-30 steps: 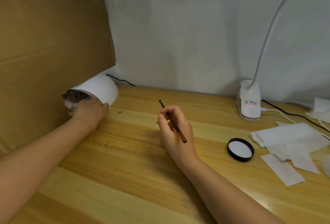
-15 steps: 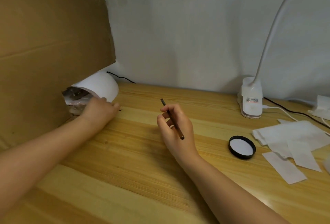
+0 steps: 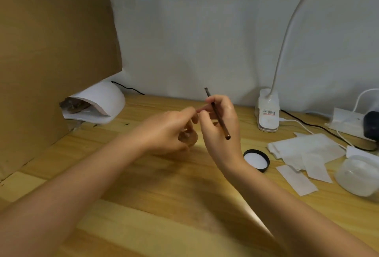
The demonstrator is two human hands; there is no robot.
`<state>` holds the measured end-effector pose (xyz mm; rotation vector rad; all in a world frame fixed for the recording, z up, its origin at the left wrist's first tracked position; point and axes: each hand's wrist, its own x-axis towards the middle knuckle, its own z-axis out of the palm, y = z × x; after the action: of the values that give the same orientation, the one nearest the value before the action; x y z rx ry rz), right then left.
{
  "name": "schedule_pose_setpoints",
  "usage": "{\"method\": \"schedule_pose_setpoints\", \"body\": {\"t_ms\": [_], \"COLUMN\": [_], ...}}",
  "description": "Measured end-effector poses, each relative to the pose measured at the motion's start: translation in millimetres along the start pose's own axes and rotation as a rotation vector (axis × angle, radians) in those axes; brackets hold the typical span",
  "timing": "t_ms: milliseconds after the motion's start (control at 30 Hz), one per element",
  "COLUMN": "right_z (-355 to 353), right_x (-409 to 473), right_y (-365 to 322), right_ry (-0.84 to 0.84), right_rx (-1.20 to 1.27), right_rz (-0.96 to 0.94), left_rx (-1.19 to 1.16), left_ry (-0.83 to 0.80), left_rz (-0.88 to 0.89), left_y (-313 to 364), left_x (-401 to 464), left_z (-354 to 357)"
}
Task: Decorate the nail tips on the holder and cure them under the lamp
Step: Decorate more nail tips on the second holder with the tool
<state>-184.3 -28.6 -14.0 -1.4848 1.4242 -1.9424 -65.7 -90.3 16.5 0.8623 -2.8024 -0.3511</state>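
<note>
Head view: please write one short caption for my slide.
Right hand holds a thin brush beside the left hand, near the white curing lamp.

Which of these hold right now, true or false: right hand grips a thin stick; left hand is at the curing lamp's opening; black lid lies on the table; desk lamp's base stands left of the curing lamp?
1. The right hand grips a thin brown stick. True.
2. The left hand is at the curing lamp. False: it is mid-table, beside the right hand.
3. The black lid lies on the table. True.
4. The desk lamp's base stands left of the curing lamp. False: far right of it.
</note>
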Motion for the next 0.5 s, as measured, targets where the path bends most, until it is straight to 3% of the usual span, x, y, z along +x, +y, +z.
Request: {"method": "schedule_pose_setpoints", "body": {"t_ms": [167,367,500], "right_z": [-59,-111,-133], "right_x": [-17,-34,-51], "right_y": [-17,-20,-18], "right_ry": [-0.191,-0.194,-0.189], "right_rx": [-0.177,-0.290,-0.275], "right_rz": [-0.027,0.092,0.164], "left_rx": [-0.354,-0.328,-0.282], "left_ry": [0.111,0.232,0.223], "left_rz": [0.097,0.249,0.345], "left_y": [31,71,92], "left_x": [8,12,10], "left_z": [12,36,50]}}
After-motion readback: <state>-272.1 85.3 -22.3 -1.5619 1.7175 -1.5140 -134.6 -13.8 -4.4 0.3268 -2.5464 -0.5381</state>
